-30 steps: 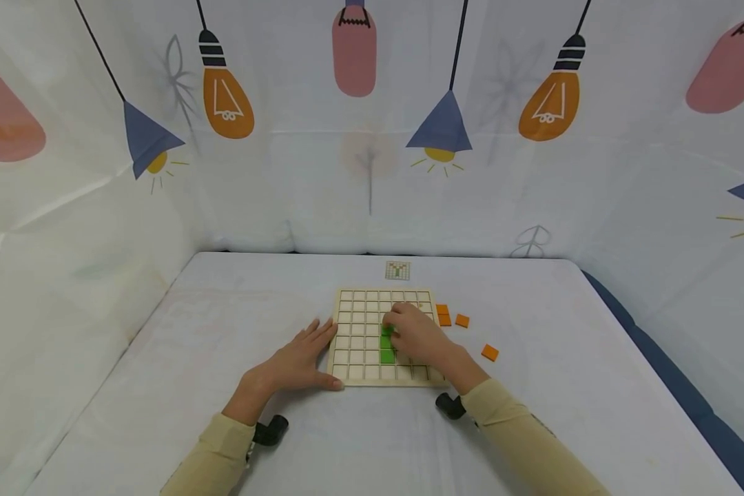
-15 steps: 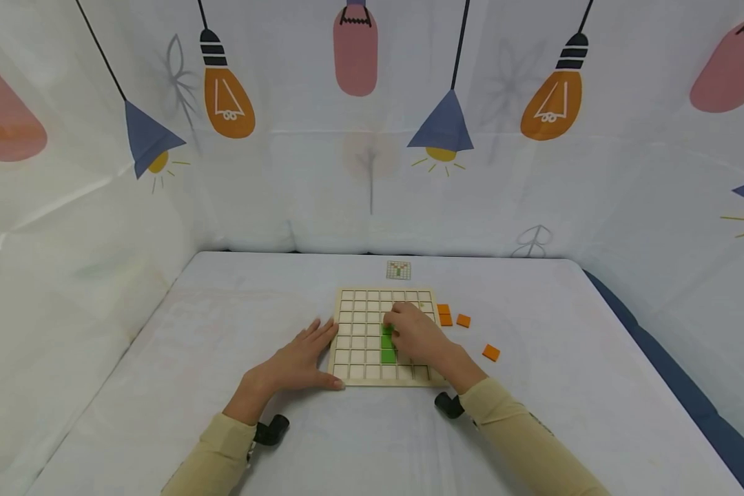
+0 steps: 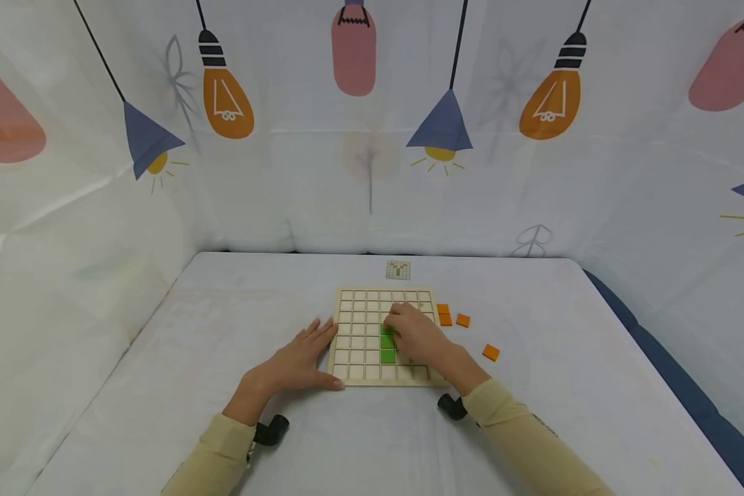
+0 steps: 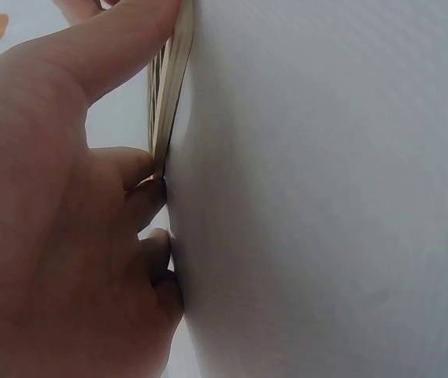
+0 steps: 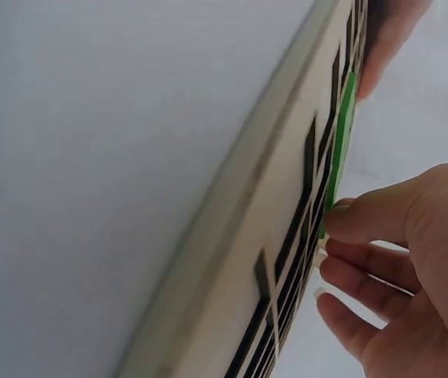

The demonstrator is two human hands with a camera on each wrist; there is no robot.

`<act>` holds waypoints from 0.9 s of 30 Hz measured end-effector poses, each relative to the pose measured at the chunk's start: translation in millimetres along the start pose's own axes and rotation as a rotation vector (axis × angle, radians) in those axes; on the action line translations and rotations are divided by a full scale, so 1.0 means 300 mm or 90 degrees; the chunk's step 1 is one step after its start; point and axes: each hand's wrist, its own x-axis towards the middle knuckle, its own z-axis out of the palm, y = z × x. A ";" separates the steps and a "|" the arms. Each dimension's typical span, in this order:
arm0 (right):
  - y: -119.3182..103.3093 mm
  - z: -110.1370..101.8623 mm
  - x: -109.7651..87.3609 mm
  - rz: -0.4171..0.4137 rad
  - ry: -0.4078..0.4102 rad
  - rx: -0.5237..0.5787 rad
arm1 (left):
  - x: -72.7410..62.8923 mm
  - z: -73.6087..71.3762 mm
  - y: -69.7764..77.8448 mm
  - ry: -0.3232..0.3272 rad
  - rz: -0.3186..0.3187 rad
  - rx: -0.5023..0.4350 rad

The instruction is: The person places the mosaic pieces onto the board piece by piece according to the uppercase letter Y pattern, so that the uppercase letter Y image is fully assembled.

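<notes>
A pale wooden grid board lies on the white table, with green square tiles in a column near its middle. My left hand rests at the board's left side, fingers spread, thumb by the near left corner; in the left wrist view its thumb touches the board's edge. My right hand is over the board, fingers bent down at the far end of the green column. In the right wrist view its thumb and fingers pinch at a green tile; the fingertips are partly hidden.
Several orange square tiles lie on the table to the board's right, some against its edge. A small card with a printed grid pattern lies beyond the board. A printed curtain hangs behind the table.
Almost nothing differs. The right hand stays at the same place on the green column with only a very slight shift, and the left hand keeps still at the board's edge.
</notes>
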 end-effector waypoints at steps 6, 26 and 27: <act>0.000 0.002 -0.020 0.007 -0.010 -0.001 | -0.002 0.000 0.001 -0.001 -0.006 0.002; 0.050 -0.017 -0.084 0.010 -0.014 -0.015 | 0.000 -0.003 0.003 -0.006 -0.014 -0.001; 0.052 -0.020 -0.088 0.012 -0.015 -0.013 | 0.001 -0.002 0.003 -0.005 -0.012 -0.002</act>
